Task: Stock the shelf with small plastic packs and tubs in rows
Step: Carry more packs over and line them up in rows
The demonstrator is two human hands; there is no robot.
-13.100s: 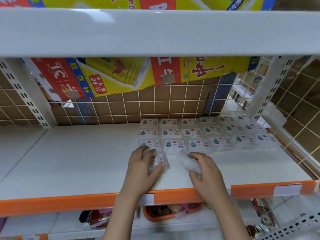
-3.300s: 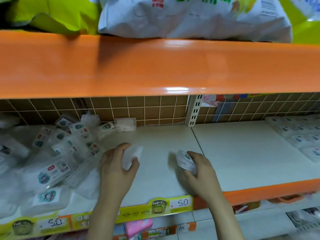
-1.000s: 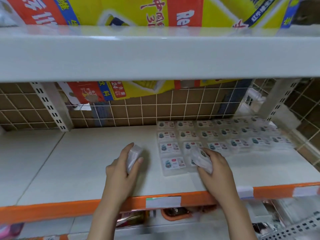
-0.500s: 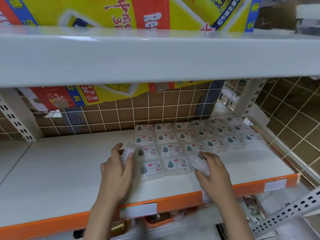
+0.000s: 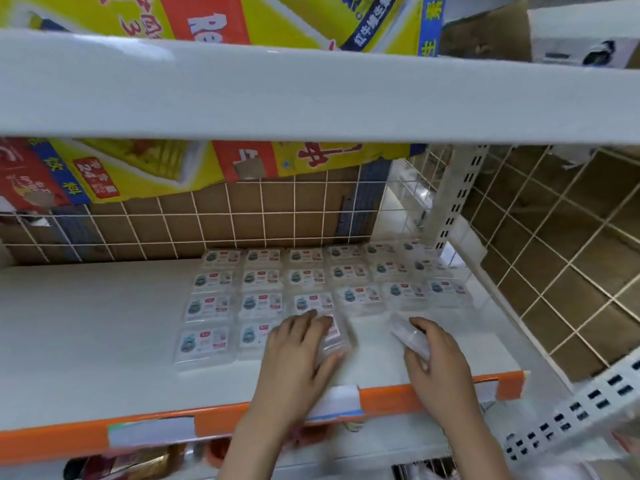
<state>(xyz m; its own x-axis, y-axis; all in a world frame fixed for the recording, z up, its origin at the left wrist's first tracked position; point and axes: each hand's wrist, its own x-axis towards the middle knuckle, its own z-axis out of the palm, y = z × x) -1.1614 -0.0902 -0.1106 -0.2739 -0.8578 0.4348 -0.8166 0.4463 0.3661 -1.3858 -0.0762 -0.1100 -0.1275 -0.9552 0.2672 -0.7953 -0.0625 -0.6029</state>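
**Both hands on packs at the front row**

Left hand point(image 5: 298, 355) lies palm down over a clear plastic pack point(image 5: 334, 337) that sits flat on the white shelf point(image 5: 86, 341), fingers spread across its top and the thumb against its near right side; I read that as a loose grip around the pack rather than a flat press, though the blur keeps me from being sure. Just left of it I see the front row of labelled packs point(image 5: 204, 342), two of them side by side, touching the rows behind. Those rows point(image 5: 304, 278) run back to the wire grid back panel point(image 5: 207, 223), each pack lying label up, edges close together, and stretch rightward toward the perforated upright point(image 5: 457, 195).

Moving right, my right hand point(image 5: 440, 355) curls around a second clear pack point(image 5: 408, 336), held tilted on its edge above the bare shelf, well apart from the left hand's pack and just in front of the third row.

Along the near edge runs the orange shelf lip point(image 5: 398, 398) with pale label strips. Above, a white upper shelf point(image 5: 311, 95) carries a yellow and red carton point(image 5: 207, 15).
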